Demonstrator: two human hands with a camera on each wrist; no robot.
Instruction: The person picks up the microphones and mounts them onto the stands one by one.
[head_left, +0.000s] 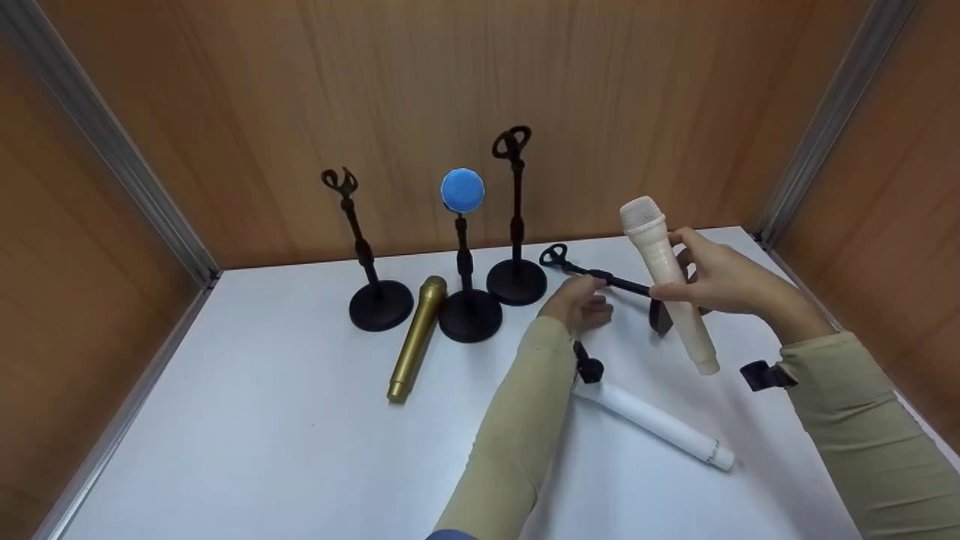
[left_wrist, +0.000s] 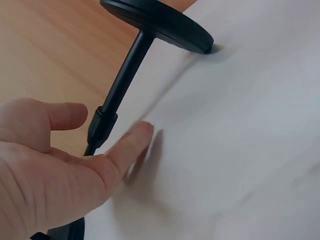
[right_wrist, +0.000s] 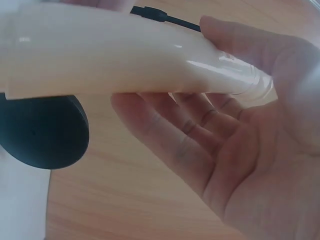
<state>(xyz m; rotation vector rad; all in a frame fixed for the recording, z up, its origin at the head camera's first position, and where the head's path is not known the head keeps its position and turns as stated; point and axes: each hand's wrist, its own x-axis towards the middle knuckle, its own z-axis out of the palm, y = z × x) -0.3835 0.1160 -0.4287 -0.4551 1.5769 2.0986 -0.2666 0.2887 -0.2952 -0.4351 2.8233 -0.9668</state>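
Observation:
My right hand (head_left: 720, 277) grips a cream microphone (head_left: 675, 292) by the middle of its body, raised above the table with its mesh head up. In the right wrist view, the thumb lies on one side of the microphone (right_wrist: 125, 55) and the fingers on the other. My left hand (head_left: 577, 304) is at the pole of a black microphone stand (head_left: 611, 280) that lies on its side. The left wrist view shows thumb and index finger apart beside the pole (left_wrist: 131, 70), with no firm grip visible. A white microphone (head_left: 652, 424) lies near my left sleeve, which hides its head.
Two upright black stands, one at left (head_left: 380, 304) and one at centre (head_left: 516, 281), hold nothing in their clips. Between them a stand bears a microphone with a blue head (head_left: 463, 190). A gold microphone (head_left: 416, 341) lies on the white table (head_left: 262, 420). Wooden panels (head_left: 420, 90) enclose the table.

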